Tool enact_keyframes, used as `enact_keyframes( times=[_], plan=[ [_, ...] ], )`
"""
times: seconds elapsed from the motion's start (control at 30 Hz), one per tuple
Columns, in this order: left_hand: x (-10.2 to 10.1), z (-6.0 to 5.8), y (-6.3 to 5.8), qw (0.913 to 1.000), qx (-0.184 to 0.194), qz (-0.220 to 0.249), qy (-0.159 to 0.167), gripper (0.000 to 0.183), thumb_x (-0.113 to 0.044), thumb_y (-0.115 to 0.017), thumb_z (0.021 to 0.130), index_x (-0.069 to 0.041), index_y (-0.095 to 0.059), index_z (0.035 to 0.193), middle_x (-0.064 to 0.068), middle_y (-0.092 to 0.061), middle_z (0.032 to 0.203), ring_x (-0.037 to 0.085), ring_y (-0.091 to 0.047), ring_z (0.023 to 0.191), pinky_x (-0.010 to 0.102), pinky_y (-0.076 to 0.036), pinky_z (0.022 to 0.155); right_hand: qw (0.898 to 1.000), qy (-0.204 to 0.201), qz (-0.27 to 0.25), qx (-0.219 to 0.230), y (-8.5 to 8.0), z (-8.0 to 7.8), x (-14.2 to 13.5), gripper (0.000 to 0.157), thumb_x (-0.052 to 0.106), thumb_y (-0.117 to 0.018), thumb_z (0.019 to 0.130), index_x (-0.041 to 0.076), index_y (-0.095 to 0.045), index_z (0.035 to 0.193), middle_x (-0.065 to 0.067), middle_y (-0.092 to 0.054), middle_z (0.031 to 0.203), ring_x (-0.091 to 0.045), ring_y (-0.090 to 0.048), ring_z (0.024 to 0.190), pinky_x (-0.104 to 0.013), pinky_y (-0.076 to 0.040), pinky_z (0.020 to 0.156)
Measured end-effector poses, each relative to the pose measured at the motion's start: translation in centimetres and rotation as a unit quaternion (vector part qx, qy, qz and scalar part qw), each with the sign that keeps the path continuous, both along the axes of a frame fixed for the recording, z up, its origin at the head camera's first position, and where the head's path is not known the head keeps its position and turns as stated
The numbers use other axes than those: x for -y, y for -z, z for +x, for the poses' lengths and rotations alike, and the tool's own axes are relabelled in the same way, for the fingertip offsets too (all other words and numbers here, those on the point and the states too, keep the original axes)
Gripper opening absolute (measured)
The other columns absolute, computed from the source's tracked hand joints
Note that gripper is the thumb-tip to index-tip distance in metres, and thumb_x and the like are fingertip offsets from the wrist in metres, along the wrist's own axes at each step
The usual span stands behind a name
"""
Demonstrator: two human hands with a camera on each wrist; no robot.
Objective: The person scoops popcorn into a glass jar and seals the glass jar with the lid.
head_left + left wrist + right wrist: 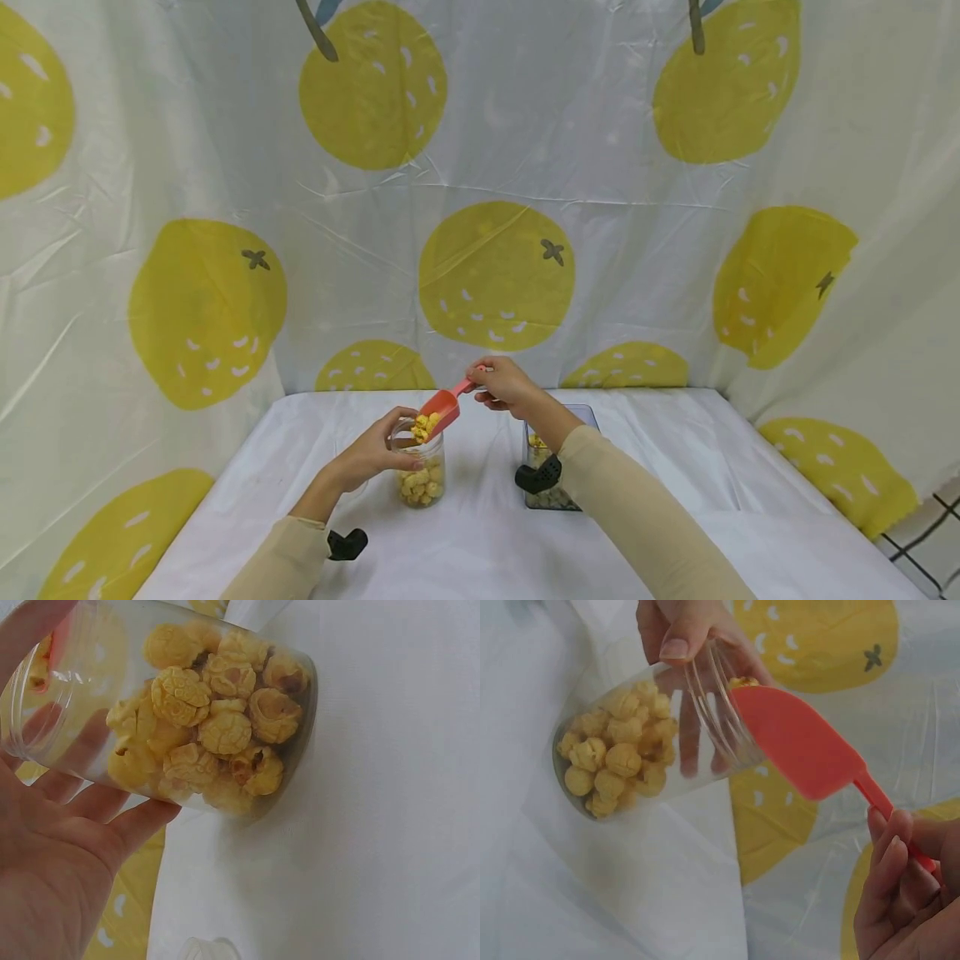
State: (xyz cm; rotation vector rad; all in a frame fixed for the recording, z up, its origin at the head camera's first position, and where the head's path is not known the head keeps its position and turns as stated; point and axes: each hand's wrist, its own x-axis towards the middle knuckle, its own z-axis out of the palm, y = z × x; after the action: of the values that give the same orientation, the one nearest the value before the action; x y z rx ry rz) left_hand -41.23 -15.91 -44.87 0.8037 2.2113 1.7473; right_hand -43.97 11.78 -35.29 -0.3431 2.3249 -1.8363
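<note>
My left hand (372, 457) grips a clear jar (90, 742) near its neck, thumb on one side and fingers behind. Pale yellow popcorn (622, 750) fills the lower part of the jar. My right hand (510, 387) pinches the handle of a red scoop (802, 742) with thumb and fingers. The scoop tilts down toward the jar, its front lip at the open mouth. Several popcorn pieces (426, 425) lie in the scoop. Behind my right forearm stands a clear rectangular container (583, 414), partly hidden, with some popcorn in it.
A white cloth covers the table (480, 550). Around its back and sides hangs a white curtain (360, 283) with yellow fruit prints. A small clear round item (208, 949) shows at the bottom edge of the left wrist view.
</note>
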Motion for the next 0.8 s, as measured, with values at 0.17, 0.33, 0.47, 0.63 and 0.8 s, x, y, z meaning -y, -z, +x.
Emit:
enact_keyframes(
  times=[0.17, 0.33, 0.47, 0.63, 0.8],
  plan=[
    [0.0, -0.1, 0.1, 1.0, 0.003, 0.004, 0.007, 0.07, -0.005, -0.082, 0.088, -0.007, -0.041, 0.144, 0.023, -0.045, 0.149, 0.046, -0.051, 0.132, 0.051, -0.051, 0.099, 1.0, -0.003, 0.003, 0.0, -0.4, 0.2, 0.1, 0.021, 0.02, -0.06, 0.107, 0.004, -0.067, 0.119, -0.014, -0.073, 0.099, -0.011, -0.06, 0.06, -0.024, -0.049, 0.056],
    [0.0, -0.2, 0.0, 0.9998, -0.002, 0.013, 0.014, 0.069, -0.004, -0.082, 0.087, -0.006, -0.042, 0.143, 0.022, -0.048, 0.147, 0.048, -0.047, 0.135, 0.05, -0.052, 0.099, 1.0, -0.004, 0.007, -0.005, -0.7, 0.3, 0.2, 0.021, 0.019, -0.06, 0.107, 0.003, -0.066, 0.12, -0.018, -0.073, 0.103, -0.011, -0.061, 0.061, -0.023, -0.049, 0.056],
    [0.0, -0.2, 0.0, 0.9998, 0.001, 0.016, 0.014, 0.07, -0.004, -0.083, 0.086, -0.006, -0.043, 0.143, 0.022, -0.049, 0.147, 0.048, -0.047, 0.136, 0.05, -0.051, 0.1, 1.0, -0.005, 0.011, -0.01, -0.8, 0.4, 0.4, 0.021, 0.019, -0.06, 0.107, 0.003, -0.066, 0.12, -0.017, -0.073, 0.102, -0.011, -0.06, 0.061, -0.022, -0.047, 0.053],
    [0.0, -0.2, 0.0, 0.9998, 0.001, 0.015, 0.013, 0.069, -0.004, -0.083, 0.087, -0.006, -0.042, 0.143, 0.021, -0.049, 0.147, 0.046, -0.048, 0.135, 0.051, -0.051, 0.101, 1.0, -0.003, 0.018, -0.02, -1.2, 0.6, 0.5, 0.019, 0.018, -0.06, 0.107, 0.003, -0.067, 0.117, -0.012, -0.073, 0.094, -0.011, -0.06, 0.059, -0.022, -0.047, 0.052],
    [-0.1, -0.1, -0.2, 0.9999, 0.001, 0.01, 0.01, 0.069, -0.004, -0.081, 0.088, -0.007, -0.042, 0.144, 0.021, -0.048, 0.148, 0.045, -0.047, 0.136, 0.051, -0.05, 0.101, 0.999, -0.008, 0.031, -0.036, -1.6, 0.7, 0.8, 0.019, 0.019, -0.06, 0.107, 0.004, -0.067, 0.116, -0.016, -0.073, 0.098, -0.012, -0.06, 0.058, -0.024, -0.047, 0.053]
  ],
)
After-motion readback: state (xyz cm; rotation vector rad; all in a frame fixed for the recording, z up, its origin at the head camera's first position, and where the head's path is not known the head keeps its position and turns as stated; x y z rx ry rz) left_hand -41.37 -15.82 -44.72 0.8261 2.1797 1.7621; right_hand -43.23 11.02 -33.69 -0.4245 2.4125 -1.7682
